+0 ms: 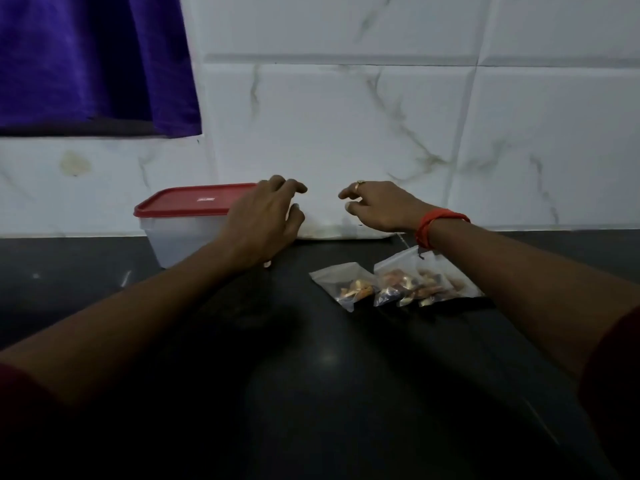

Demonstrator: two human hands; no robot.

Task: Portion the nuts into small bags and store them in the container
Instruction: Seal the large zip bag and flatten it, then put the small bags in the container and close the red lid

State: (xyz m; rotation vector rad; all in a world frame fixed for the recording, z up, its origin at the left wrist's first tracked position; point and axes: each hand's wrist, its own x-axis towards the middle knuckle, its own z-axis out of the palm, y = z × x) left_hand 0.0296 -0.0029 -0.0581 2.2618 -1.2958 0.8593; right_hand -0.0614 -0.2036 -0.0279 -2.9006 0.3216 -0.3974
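Observation:
A clear plastic container [173, 237] with a red lid [194, 202] shut on it stands against the wall at the left. My left hand [263, 223] hovers at its right end with loosely bent fingers, holding nothing I can see. My right hand [377, 206], with a ring and a red wristband, is raised opposite it, fingers also loosely bent. Between and below the two hands a pale white thing [343, 232] lies at the foot of the wall; I cannot make out what it is. Small clear bags of nuts [349, 285] [415, 278] lie on the dark counter under my right wrist.
The black counter [311, 358] runs from the wall to me. White marble-look tiles [381, 133] form the wall behind. A purple cloth [90, 64] hangs at the upper left, above the container.

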